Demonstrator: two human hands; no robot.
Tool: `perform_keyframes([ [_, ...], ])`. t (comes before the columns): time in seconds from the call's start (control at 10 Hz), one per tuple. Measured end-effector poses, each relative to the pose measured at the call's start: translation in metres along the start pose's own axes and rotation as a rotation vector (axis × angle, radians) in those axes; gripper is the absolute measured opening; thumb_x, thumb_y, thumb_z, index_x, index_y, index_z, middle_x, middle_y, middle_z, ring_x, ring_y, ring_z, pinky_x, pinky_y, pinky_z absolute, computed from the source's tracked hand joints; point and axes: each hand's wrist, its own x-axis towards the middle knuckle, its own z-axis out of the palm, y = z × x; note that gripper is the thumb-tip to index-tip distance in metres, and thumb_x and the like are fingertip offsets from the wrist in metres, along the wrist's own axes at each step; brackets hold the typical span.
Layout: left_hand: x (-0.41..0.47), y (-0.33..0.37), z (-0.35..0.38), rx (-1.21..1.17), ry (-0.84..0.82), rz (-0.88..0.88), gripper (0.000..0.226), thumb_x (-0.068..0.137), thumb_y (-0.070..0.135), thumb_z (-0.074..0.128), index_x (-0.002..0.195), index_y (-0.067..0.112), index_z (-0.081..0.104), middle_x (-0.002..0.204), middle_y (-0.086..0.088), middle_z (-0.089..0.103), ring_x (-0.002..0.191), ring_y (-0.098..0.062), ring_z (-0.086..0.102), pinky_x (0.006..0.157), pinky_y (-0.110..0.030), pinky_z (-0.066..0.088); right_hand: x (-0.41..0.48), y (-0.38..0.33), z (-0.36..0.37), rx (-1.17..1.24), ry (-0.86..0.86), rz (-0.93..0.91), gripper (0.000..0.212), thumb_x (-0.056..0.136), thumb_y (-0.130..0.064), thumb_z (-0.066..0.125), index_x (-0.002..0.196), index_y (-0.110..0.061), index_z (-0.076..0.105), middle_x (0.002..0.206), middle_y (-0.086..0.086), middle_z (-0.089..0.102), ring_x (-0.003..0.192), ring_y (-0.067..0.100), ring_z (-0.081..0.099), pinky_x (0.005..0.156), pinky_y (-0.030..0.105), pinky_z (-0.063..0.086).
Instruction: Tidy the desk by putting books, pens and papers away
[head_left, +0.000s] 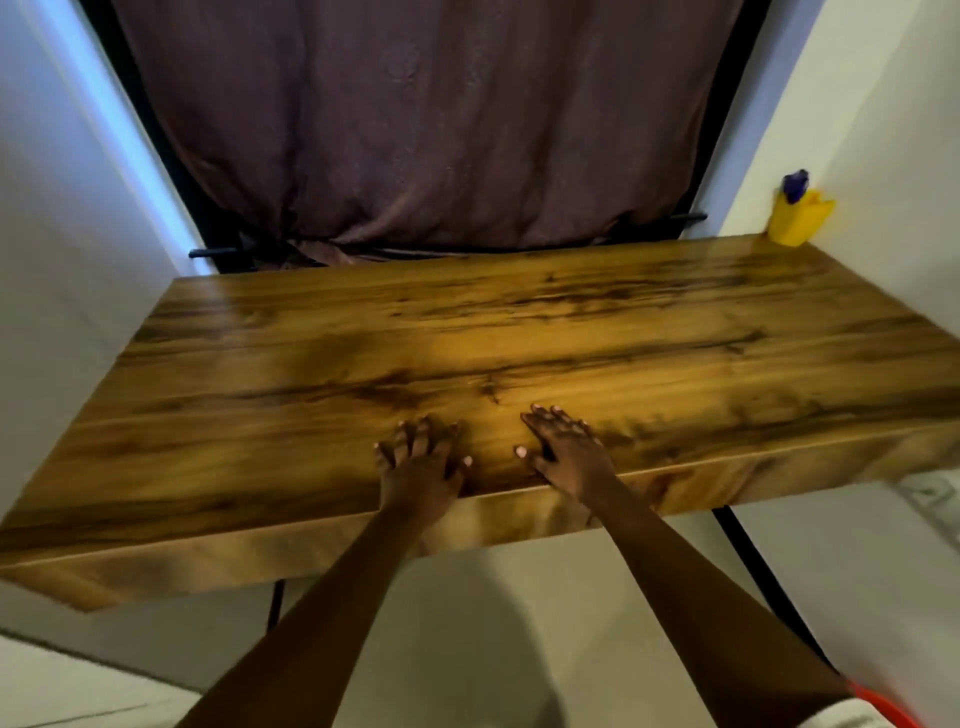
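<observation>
A wooden desk (311, 332) with a dark-streaked grain fills the middle of the head view. My left hand (421, 460) lies flat on the desk near its front edge, fingers spread, holding nothing. My right hand (563, 449) rests flat beside it, a little to the right, fingers also apart and empty. A yellow holder (797, 218) stands at the desk's far right corner with a purple-blue item (796, 184) sticking out of its top. No books, pens or papers show on the desk surface.
A brown curtain (426, 130) hangs behind the desk. White walls (62, 249) close in on both sides. Pale floor (483, 623) lies below the desk's front edge, with an orange edge (883, 704) at the bottom right.
</observation>
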Motion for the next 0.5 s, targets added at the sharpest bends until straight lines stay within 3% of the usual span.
perform_keyframes([
  [0.2,0.057,0.089,0.009,-0.024,0.055,-0.092,0.063,0.093,0.062,0.027,0.149,0.036,0.016,0.160,0.001,0.006,0.146,-0.032,-0.003,0.113,-0.061,0.001,0.032,0.090,-0.036,-0.076,0.040,0.003,0.058,0.094,-0.055,0.034,0.147,-0.035,0.022,0.157,-0.010,0.017,0.145,0.012,0.012,0.114,0.035,0.014],
  [0.4,0.089,0.114,0.007,-0.107,0.034,-0.188,0.062,0.093,0.059,0.033,0.149,0.034,0.019,0.160,0.001,0.005,0.146,-0.028,-0.003,0.115,-0.056,0.000,0.071,0.126,-0.049,-0.099,0.044,0.010,0.058,0.095,-0.053,0.034,0.145,-0.025,0.029,0.156,-0.003,0.020,0.144,0.017,0.016,0.113,0.036,0.017],
  [0.5,0.129,0.129,-0.012,-0.067,0.027,-0.059,0.068,0.091,0.052,0.044,0.150,0.033,0.016,0.160,0.000,-0.003,0.147,-0.024,-0.006,0.115,-0.056,0.001,0.104,0.128,-0.063,-0.052,0.081,0.004,0.059,0.094,-0.048,0.040,0.146,-0.025,0.025,0.156,0.000,0.019,0.143,0.019,0.019,0.111,0.038,0.022],
])
